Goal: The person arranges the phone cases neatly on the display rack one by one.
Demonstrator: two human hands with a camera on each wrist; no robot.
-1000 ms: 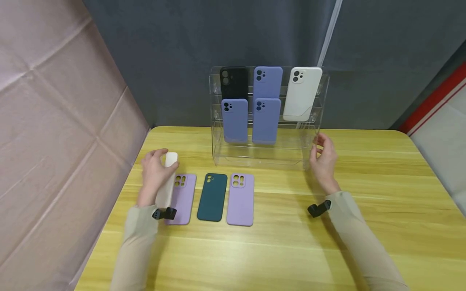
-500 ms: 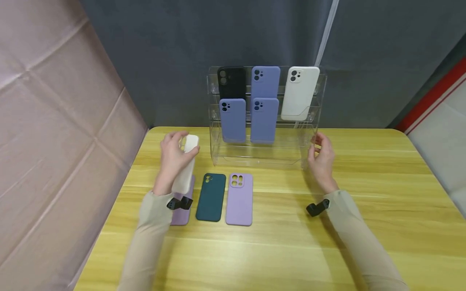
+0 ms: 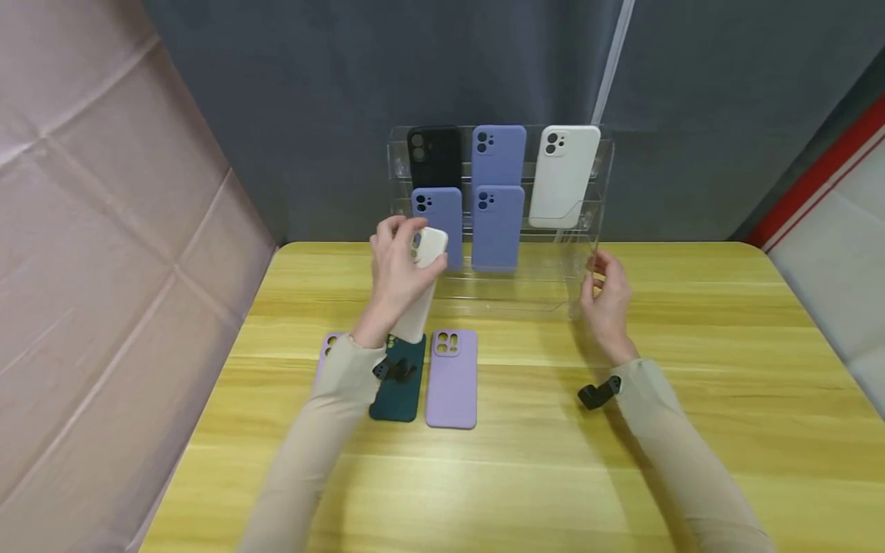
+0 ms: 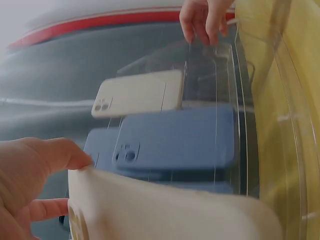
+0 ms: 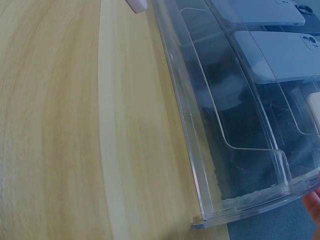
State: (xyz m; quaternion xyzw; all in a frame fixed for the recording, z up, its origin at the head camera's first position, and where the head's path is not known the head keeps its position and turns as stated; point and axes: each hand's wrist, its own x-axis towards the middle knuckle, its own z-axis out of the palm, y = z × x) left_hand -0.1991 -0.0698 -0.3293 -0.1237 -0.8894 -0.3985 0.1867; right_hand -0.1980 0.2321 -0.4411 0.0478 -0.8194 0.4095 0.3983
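"Stretching beneath the left hand (image 3: 399,269) and the right hand (image 3: 610,303) is the wood-grained worktop (image 3: 691,430). What stands on it?"

"A clear tiered rack (image 3: 515,292), between the two hands, its left part beyond the left one."

"Next in size?"

"The phone cases. On the near side of the left hand a lilac case (image 3: 452,388) lies flat, off to the right. A second lilac case (image 3: 323,359) is mostly hidden under that arm's sleeve (image 3: 346,376), and a teal case (image 3: 399,395) lies between them."

"And on the rack?"

"Beyond the left hand, a black case (image 3: 435,157) above a lower blue case (image 3: 442,209). Between the hands, two more blue cases, an upper one (image 3: 499,156) and a lower one (image 3: 498,230). Nearer the right hand, a leaning white case (image 3: 565,177)."

"What does each hand hold?"

"The left one grips an off-white case (image 3: 418,307), thumb and fingers pinching its upper end. It hangs tilted, raised off the worktop. Whether it touches the rack isn't clear."

"The right?"

"Bent fingers at the rack's right end; I cannot tell whether they pinch the panel."

"Smallest of all?"

"A black wrist camera (image 3: 599,394) just behind the right hand."
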